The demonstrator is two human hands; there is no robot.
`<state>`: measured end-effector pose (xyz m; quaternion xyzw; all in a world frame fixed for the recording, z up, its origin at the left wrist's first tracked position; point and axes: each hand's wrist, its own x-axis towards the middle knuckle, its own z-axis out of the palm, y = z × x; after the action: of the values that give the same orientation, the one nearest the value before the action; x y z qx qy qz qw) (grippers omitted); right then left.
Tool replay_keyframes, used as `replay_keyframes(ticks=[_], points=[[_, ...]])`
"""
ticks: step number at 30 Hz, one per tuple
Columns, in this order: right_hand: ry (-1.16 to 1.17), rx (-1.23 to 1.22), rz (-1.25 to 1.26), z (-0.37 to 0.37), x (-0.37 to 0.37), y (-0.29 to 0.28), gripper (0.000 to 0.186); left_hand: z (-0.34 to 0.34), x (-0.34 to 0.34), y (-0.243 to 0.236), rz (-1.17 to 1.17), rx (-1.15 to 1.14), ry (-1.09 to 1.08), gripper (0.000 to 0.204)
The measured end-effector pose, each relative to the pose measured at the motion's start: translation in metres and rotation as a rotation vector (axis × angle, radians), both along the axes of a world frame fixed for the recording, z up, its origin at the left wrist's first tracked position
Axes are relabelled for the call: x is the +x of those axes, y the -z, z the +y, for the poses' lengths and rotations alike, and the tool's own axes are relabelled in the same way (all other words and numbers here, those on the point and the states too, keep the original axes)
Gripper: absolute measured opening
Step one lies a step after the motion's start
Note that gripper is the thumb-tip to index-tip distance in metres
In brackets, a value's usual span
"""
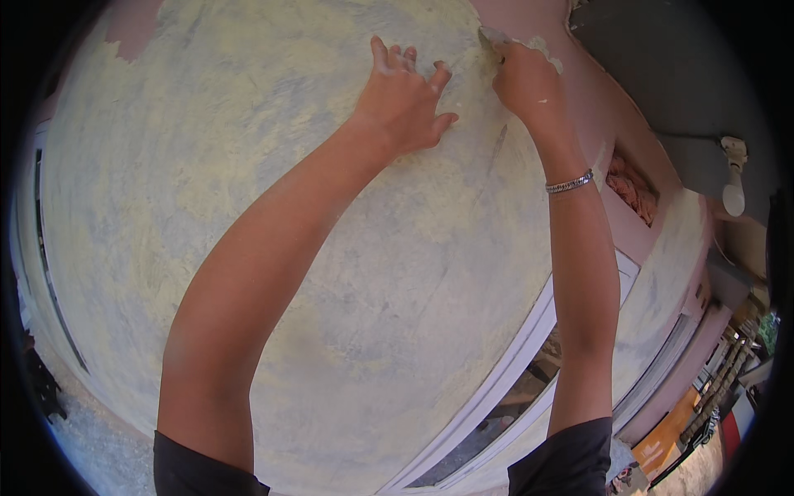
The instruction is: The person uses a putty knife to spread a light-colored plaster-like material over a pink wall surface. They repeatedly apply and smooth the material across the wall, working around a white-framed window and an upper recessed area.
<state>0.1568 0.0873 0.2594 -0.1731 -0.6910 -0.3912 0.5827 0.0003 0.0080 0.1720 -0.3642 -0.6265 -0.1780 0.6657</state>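
A patchy cream-and-grey coated wall point(397, 281) fills the view. The left hand point(403, 99) spreads its fingers left of the scraper point(491, 35); the nearer right hand point(529, 78) clasps it, blade pointing up-left, near the coating's pink border point(538, 21). Beyond: a white bulb point(734, 198).

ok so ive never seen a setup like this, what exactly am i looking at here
This one picture comes from a fisheye camera on a person's head, so straight edges bend. There is no machine, just the wearer's own bare hands. The left hand spreads open at a wall patchily coated in pale yellow and grey. The right hand, a silver bracelet on its wrist, holds what looks like a small flat-bladed tool near the coating's border with a pink area.
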Motion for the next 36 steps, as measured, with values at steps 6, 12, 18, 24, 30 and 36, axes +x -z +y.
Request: replay_keyframes(ticks=[6, 12, 18, 24, 30, 36], points=[[0.039, -0.116, -0.118, 0.003, -0.001, -0.015, 0.025, 0.001, 0.003, 0.001, 0.007, 0.014, -0.003, 0.075], [-0.094, 0.094, -0.079, -0.006, -0.006, -0.019, 0.031, -0.003, 0.000, 0.000, -0.002, -0.003, 0.049, 0.073], [0.025, -0.094, -0.092, -0.016, -0.011, -0.029, 0.031, 0.000, -0.003, 0.002, 0.006, -0.012, 0.051, 0.072], [0.036, -0.096, -0.177, -0.011, -0.013, -0.049, 0.039, 0.002, -0.004, 0.004, 0.001, 0.002, 0.112, 0.072], [-0.065, 0.019, -0.144, -0.015, -0.015, -0.053, 0.045, 0.003, 0.002, 0.006, 0.012, -0.030, 0.077, 0.073], [0.008, -0.094, -0.139, -0.009, -0.017, -0.048, 0.047, 0.006, 0.002, 0.006, 0.031, -0.016, 0.097, 0.072]])
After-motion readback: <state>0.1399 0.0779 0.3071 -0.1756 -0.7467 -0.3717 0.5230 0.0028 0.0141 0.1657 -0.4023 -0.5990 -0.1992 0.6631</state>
